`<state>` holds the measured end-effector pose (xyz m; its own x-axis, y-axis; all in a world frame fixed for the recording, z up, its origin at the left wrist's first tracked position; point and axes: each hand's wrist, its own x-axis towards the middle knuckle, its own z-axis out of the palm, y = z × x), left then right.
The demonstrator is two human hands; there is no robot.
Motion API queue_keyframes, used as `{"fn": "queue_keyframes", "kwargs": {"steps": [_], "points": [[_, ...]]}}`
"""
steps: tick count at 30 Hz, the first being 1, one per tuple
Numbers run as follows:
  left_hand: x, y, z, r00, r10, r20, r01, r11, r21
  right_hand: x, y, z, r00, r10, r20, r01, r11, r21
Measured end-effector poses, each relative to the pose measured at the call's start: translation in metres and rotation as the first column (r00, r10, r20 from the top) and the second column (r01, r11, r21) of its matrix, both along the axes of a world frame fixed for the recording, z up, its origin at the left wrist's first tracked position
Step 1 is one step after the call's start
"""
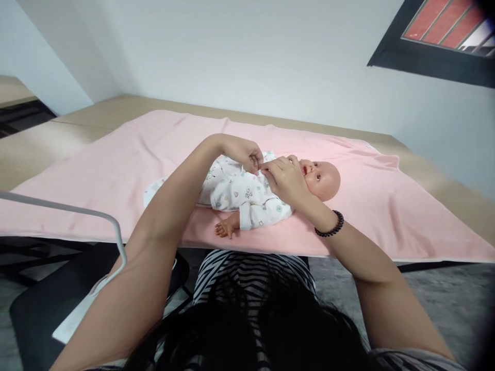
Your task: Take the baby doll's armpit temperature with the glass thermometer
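A baby doll [328,180] lies on its back with its bald head toward the right. It wears a white baby shirt [247,193] printed with small figures. At the chest, my left hand [245,154] is closed, its fingertips pinching the shirt front. My right hand [285,178] meets it there from the right, below the doll's chin, with thumb and fingers pinched on the same cloth. What exactly lies between the fingertips is mostly hidden. One doll hand [227,225] sticks out of the near sleeve, palm on the blanket.
A pink blanket [116,170] covers much of the wooden table [77,131] and hangs to its front edge. White wall rises behind, with a dark-framed window [433,56] at upper right. A black chair [58,304] and a bent grey-white rod [77,208] are at the left.
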<state>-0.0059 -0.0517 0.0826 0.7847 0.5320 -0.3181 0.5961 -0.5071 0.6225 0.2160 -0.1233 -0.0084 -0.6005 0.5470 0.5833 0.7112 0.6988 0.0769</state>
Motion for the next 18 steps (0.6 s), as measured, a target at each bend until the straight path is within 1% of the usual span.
{"fn": "queue_keyframes", "kwargs": {"steps": [3, 5, 7, 10, 14, 16, 18], "points": [[-0.001, 0.001, -0.003, 0.999, 0.005, 0.036, -0.005, 1.000, 0.002, 0.002, 0.001, -0.002, 0.998, 0.055, -0.023, -0.055, 0.998, 0.021], [-0.001, -0.002, -0.004, 0.997, 0.007, 0.073, -0.008, 1.000, 0.016, 0.004, 0.000, -0.004, 0.993, 0.110, -0.049, -0.106, 0.991, 0.077], [0.001, -0.003, -0.007, 0.995, -0.019, 0.098, 0.015, 0.999, 0.041, 0.007, -0.001, -0.006, 0.984, 0.167, -0.063, -0.158, 0.979, 0.127], [0.005, 0.004, -0.016, 0.985, -0.103, 0.141, 0.097, 0.994, 0.044, 0.012, 0.004, -0.011, 0.986, 0.155, -0.062, -0.144, 0.977, 0.160], [0.013, 0.027, -0.035, 0.970, -0.194, 0.147, 0.190, 0.981, 0.036, 0.016, 0.012, -0.015, 0.982, 0.151, -0.113, -0.132, 0.979, 0.157], [0.018, 0.036, -0.043, 0.959, -0.254, 0.121, 0.246, 0.966, 0.077, 0.018, 0.015, -0.020, 0.972, 0.183, -0.144, -0.159, 0.974, 0.164], [0.023, 0.041, -0.049, 0.947, -0.280, 0.159, 0.260, 0.956, 0.138, 0.023, 0.023, -0.029, 0.968, 0.166, -0.189, -0.143, 0.981, 0.132]]}}
